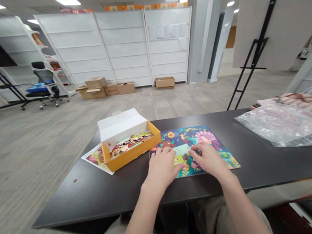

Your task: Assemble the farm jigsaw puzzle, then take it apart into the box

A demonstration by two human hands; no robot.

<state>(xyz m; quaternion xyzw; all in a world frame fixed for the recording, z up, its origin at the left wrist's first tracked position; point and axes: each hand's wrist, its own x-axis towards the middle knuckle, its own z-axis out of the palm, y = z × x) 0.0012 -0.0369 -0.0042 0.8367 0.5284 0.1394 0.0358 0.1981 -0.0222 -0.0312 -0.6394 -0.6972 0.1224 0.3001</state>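
Note:
A colourful jigsaw puzzle (pixel 228 156) with cartoon animals lies flat on the dark table. Near its middle is a pale green patch (pixel 182 149) where the picture does not show. My left hand (pixel 164 163) rests palm down on the puzzle's left part, fingers stretched out and thumb apart. On the other side of the patch, my right hand (pixel 207 158) has thumb and forefinger drawn together at the patch's right edge. What they pinch, if anything, is too small to make out. Both hands cover parts of the picture.
A yellow box (pixel 133 152) with its white lid up holds many loose puzzle pieces (pixel 130 143), beside the puzzle's left edge. Under it sticks out a printed sheet (pixel 93 157). Clear plastic wrapping (pixel 285 123) and folded cloth (pixel 302 99) lie on the table (pixel 98 198) at right.

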